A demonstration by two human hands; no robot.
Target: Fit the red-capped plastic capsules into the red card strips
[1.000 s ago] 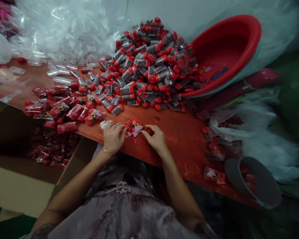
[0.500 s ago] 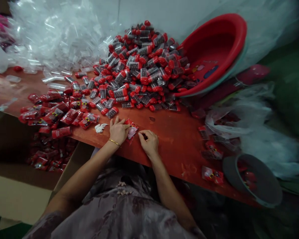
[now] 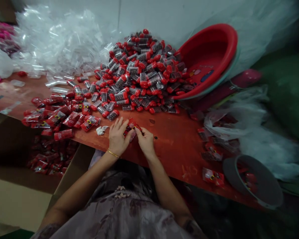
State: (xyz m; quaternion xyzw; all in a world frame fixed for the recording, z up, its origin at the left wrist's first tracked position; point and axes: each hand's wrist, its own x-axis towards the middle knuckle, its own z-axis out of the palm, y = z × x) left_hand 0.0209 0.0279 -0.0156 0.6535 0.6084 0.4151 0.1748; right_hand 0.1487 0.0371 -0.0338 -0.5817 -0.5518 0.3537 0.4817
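Note:
A small red printed plastic packet (image 3: 133, 124) is on the table's near edge, between my two hands. My left hand (image 3: 118, 135), with a gold bangle at the wrist, grips its left side with the thumb, the other fingers lying over it. My right hand (image 3: 146, 141) pinches the packet's right side between thumb and fingers. Part of the packet is hidden under the fingers. A crumpled white scrap (image 3: 101, 130) lies just left of my left hand. Beyond the hands rises a heap of clear tubes with red caps (image 3: 137, 74) and dark contents.
Filled red packets (image 3: 64, 119) are piled on the left of the red-brown table (image 3: 173, 139). Below them an open cardboard box (image 3: 72, 166) holds more. A red basin (image 3: 230, 39) leans at the back right. A grey bowl (image 3: 230, 169) sits right; empty clear tubes (image 3: 62, 39) fill the back left.
My right hand has moved left onto the packet and now pinches it. My left thumb has come onto the packet too, which is lifted or folded a little. The view has shifted slightly.

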